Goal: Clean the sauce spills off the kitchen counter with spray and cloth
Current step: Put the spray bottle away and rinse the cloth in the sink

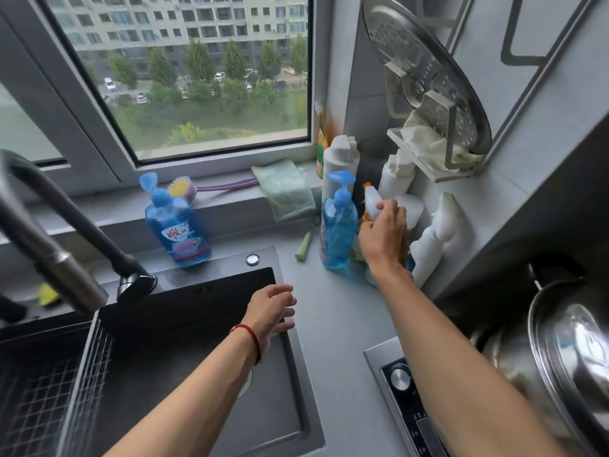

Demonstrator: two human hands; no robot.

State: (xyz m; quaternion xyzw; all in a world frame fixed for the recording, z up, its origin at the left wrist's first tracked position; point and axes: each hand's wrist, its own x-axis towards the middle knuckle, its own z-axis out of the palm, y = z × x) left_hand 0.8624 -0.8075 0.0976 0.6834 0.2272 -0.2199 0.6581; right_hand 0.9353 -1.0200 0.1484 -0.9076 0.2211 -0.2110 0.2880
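Right hand took the spray bottle in the counter's corner.

The left hand lay loose-fingered on the sink rim; past its fingertips hung a green cloth; the right hand curled round the spray bottle.

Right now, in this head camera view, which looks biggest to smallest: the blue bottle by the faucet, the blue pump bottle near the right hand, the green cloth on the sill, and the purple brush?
1. Blue bottle by the faucet and blue pump bottle: alike, no clear ranking.
2. Green cloth, slightly smaller, though farther away.
3. Purple brush, slimmest.
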